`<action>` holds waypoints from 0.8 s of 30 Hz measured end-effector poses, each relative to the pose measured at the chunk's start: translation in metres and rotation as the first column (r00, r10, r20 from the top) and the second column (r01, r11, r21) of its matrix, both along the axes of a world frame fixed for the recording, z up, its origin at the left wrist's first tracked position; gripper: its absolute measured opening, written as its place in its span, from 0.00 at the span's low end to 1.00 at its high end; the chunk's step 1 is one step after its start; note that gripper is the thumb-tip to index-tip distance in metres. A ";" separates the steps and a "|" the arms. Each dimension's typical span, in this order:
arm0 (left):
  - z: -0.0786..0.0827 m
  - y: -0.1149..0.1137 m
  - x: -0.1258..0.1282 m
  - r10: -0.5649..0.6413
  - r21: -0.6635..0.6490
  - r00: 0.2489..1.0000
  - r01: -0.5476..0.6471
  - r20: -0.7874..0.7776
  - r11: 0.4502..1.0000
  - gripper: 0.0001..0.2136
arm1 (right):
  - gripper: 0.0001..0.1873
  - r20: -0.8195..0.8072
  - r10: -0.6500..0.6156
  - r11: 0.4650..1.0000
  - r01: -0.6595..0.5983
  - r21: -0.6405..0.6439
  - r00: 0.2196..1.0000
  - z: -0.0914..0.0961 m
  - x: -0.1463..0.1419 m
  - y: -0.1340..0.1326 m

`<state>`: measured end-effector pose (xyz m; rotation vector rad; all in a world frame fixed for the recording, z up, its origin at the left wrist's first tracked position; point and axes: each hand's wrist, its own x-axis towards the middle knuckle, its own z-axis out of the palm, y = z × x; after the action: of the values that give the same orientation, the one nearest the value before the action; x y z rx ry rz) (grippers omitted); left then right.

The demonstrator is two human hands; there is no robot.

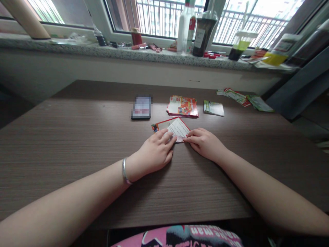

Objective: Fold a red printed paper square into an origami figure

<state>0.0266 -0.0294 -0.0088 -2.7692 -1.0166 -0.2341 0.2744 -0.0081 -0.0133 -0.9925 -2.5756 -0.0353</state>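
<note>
A small printed paper sheet [174,127], white with a red border, lies folded on the brown table [77,137] in front of me. My left hand [154,152], with a silver bangle on the wrist, rests palm down, its fingers pressing flat on the sheet's near left part. My right hand [204,142] lies beside it with its fingers drawn together, the fingertips pressing the sheet's near right corner. Neither hand lifts the paper.
Beyond the sheet lie a phone [141,107], a stack of red printed leaflets [183,106], a green-white leaflet [214,108] and more leaflets [241,97] at the far right. The stone windowsill [128,53] holds bottles, cups and small items.
</note>
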 end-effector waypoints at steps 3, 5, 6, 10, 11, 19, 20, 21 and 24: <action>0.000 0.001 0.001 -0.023 -0.064 1.000 0.022 -0.003 0.998 0.26 | 0.13 0.005 0.015 1.000 -0.015 0.006 1.000 -0.001 0.001 0.001; 0.003 0.002 0.001 -0.020 -0.094 1.000 0.021 0.003 0.995 0.28 | 0.13 -0.004 0.025 1.000 -0.025 0.010 1.000 -0.001 0.001 0.001; 0.006 0.002 0.001 -0.023 -0.102 1.000 0.024 0.011 0.994 0.28 | 0.13 -0.019 0.028 1.000 -0.028 0.007 0.999 -0.001 0.000 0.001; 0.015 0.005 -0.002 -0.027 -0.157 1.000 0.026 -0.005 0.987 0.24 | 0.13 -0.108 0.046 0.998 -0.049 -0.029 0.993 -0.003 -0.004 0.000; 0.016 0.005 -0.003 -0.029 -0.169 1.000 0.027 -0.008 0.985 0.23 | 0.13 -0.115 0.053 0.998 -0.057 -0.032 0.992 -0.003 -0.004 -0.001; 0.016 0.006 -0.003 -0.026 -0.161 1.000 0.028 0.017 0.987 0.22 | 0.15 -0.052 0.073 0.997 -0.073 0.002 0.996 -0.003 -0.005 -0.002; 0.016 0.005 -0.003 -0.027 -0.160 1.000 0.028 0.013 0.987 0.22 | 0.15 -0.044 0.072 0.997 -0.072 0.005 0.996 -0.003 -0.005 -0.002; 0.016 0.005 -0.003 -0.026 -0.157 1.000 0.027 0.007 0.987 0.22 | 0.15 -0.036 0.071 0.997 -0.070 0.007 0.997 -0.003 -0.005 -0.003; 0.015 0.006 -0.003 -0.021 -0.140 1.000 0.020 -0.002 0.990 0.22 | 0.15 -0.012 0.059 0.998 -0.059 0.008 0.998 -0.002 -0.006 -0.004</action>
<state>0.0232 -0.0236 0.0061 -2.9052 -1.0419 -0.1674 0.2682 -0.0121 -0.0153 -0.9108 -2.5906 -0.0235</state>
